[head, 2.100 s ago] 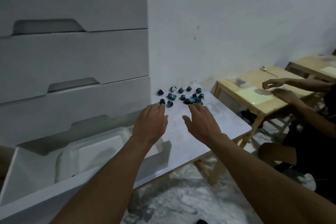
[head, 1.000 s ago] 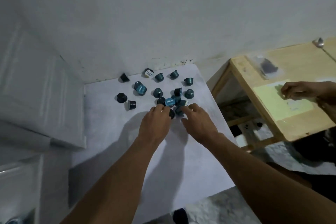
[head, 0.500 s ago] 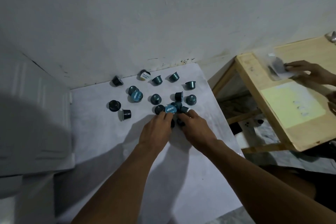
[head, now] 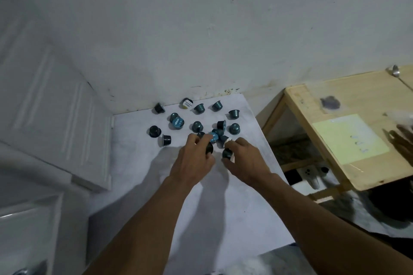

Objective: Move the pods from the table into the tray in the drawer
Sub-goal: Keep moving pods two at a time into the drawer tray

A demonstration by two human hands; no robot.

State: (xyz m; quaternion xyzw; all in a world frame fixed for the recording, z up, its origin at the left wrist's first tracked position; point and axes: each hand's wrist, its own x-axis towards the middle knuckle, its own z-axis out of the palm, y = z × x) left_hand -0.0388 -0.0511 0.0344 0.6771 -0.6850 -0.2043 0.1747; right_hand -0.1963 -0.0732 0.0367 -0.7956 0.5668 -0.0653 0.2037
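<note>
Left hand (head: 192, 158) is held over the table (head: 156, 196), and a dark pod (head: 209, 148) is pinched between thumb and curled fingers. Right hand (head: 245, 161) is just beside it, not touching, with its fingers curled round a white-lidded pod (head: 227, 153). Whether either pod is lifted off the surface cannot be told.

Wall (head: 201, 29): white and scuffed, met by the table's far edge.
Drawer unit (head: 55, 107): white, set against the table's left edge. Part of a drawer (head: 26, 225) is seen at lower left, its inside not shown.
Table: white, its near half bare apart from the forearms' shadows.
Wooden table (head: 357, 100): stands apart from the white table's right edge. A pale yellow sheet (head: 348, 138) lies on it. Another person's hand (head: 400, 138) is blurred at the frame edge.
Pods (head: 197, 126): about a dozen, dark teal and black, scattered from the far left corner toward the far right corner. Some are upright, some tipped, and a small cluster (head: 215, 135) lies just beyond the fingertips.
</note>
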